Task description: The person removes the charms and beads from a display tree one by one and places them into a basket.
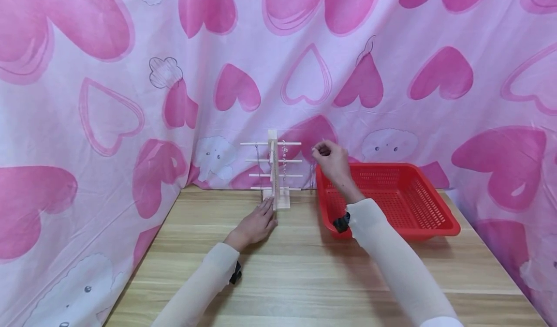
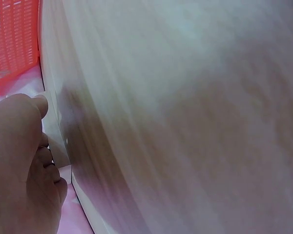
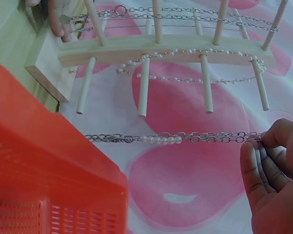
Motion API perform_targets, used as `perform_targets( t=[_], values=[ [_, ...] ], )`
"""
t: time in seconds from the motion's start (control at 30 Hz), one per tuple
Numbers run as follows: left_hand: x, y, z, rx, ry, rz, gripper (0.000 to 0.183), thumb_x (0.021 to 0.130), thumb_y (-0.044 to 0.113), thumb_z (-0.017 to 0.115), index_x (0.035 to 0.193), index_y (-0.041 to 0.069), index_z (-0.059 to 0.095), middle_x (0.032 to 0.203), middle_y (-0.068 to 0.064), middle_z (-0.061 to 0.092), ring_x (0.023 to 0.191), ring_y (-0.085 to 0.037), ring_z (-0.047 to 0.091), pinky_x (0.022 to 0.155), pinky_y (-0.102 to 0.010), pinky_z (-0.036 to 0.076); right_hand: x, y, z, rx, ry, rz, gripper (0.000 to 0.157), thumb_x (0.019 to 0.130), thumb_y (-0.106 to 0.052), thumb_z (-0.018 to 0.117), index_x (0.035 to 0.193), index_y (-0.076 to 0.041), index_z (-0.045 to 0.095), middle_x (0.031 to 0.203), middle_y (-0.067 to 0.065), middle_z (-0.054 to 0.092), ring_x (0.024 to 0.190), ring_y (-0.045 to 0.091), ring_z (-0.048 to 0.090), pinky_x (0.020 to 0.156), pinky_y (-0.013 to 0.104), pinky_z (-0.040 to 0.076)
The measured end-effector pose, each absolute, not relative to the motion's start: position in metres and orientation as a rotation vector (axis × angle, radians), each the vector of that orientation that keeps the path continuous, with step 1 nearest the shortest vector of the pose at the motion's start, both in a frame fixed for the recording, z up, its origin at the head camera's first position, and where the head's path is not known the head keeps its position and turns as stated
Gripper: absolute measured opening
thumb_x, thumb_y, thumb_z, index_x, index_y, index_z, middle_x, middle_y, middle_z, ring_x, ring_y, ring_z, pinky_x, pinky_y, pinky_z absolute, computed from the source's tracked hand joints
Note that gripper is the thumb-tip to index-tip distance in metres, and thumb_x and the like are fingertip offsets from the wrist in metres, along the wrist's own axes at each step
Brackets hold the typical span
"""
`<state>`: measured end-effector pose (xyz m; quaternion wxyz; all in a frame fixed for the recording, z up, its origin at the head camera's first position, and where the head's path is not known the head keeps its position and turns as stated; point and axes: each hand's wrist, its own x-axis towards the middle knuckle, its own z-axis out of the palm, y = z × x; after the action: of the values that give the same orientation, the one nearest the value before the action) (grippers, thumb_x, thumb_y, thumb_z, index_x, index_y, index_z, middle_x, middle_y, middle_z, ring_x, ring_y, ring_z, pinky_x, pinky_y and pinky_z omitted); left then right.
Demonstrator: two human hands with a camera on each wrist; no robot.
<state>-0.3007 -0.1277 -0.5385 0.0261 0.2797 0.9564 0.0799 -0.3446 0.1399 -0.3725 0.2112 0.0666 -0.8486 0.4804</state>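
My right hand (image 1: 334, 162) pinches one end of a silver chain necklace (image 3: 158, 140) with a row of white pearls between thumb and fingertips. The chain hangs down in the air beside the red basket, apart from the wooden stand (image 3: 171, 54). This stand has an upright post with several round pegs on either side. On the near-side pegs in the right wrist view hangs a beaded necklace (image 3: 178, 50); a silver chain (image 3: 185, 18) loops over a far-side peg. My left hand (image 1: 256, 223) rests on the stand's base (image 3: 51, 66), its fingers stretched out.
A red plastic basket (image 1: 435, 232) with perforated walls stands right of the stand, under my right forearm. The wood-grain table (image 1: 296, 269) ends at a pink heart-printed cloth (image 1: 304, 22) hanging behind and at both sides.
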Motion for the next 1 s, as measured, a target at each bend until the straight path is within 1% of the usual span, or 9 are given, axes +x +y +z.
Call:
perform_targets(
  t=[0.1, 0.23, 0.37, 0.7, 1.0],
  values=[
    [-0.301, -0.128, -0.538, 0.865, 2.954, 0.251, 0.067, 0.117, 0.037, 0.038, 0.166, -0.007, 0.024, 0.176, -0.023, 0.019, 0.165, -0.037, 0.020, 0.135, -0.048, 0.024, -0.344, 0.142, -0.370, 0.182, -2.368, 1.325, 0.015, 0.100, -0.014, 0.070, 0.106, -0.001, 0.075, 0.100, 0.017, 0.074, 0.093, 0.027, 0.068, 0.083, 0.033, 0.060],
    [-0.301, -0.128, -0.536, 0.866, 2.953, 0.254, 0.067, 0.117, 0.037, 0.037, 0.166, -0.006, 0.023, 0.176, -0.023, 0.018, 0.165, -0.037, 0.020, 0.135, -0.049, 0.024, -0.344, 0.145, -0.366, 0.192, -2.354, 1.312, 0.014, 0.099, -0.014, 0.070, 0.105, -0.001, 0.076, 0.098, 0.017, 0.074, 0.091, 0.025, 0.068, 0.077, 0.024, 0.056],
    [-0.301, -0.128, -0.535, 0.873, 2.953, 0.249, 0.067, 0.117, 0.037, 0.037, 0.166, -0.007, 0.023, 0.176, -0.023, 0.018, 0.165, -0.037, 0.020, 0.135, -0.049, 0.024, -0.344, 0.148, -0.361, 0.209, -2.342, 1.309, 0.014, 0.099, -0.013, 0.071, 0.104, -0.001, 0.076, 0.097, 0.017, 0.074, 0.089, 0.024, 0.067, 0.074, 0.019, 0.053],
    [-0.300, -0.128, -0.535, 0.858, 2.939, 0.270, 0.068, 0.116, 0.037, 0.038, 0.167, -0.006, 0.021, 0.177, -0.023, 0.017, 0.165, -0.037, 0.019, 0.135, -0.049, 0.024, -0.339, 0.157, -0.346, 0.240, -2.308, 1.279, 0.014, 0.099, -0.012, 0.072, 0.104, 0.000, 0.076, 0.095, 0.018, 0.075, 0.086, 0.023, 0.067, 0.071, 0.013, 0.050],
    [-0.300, -0.128, -0.536, 0.854, 2.938, 0.266, 0.069, 0.116, 0.037, 0.038, 0.167, -0.006, 0.020, 0.177, -0.023, 0.016, 0.166, -0.037, 0.018, 0.136, -0.048, 0.023, -0.338, 0.167, -0.337, 0.266, -2.301, 1.246, 0.014, 0.100, -0.012, 0.070, 0.106, 0.000, 0.076, 0.096, 0.018, 0.075, 0.086, 0.023, 0.067, 0.072, 0.013, 0.050]
  ],
)
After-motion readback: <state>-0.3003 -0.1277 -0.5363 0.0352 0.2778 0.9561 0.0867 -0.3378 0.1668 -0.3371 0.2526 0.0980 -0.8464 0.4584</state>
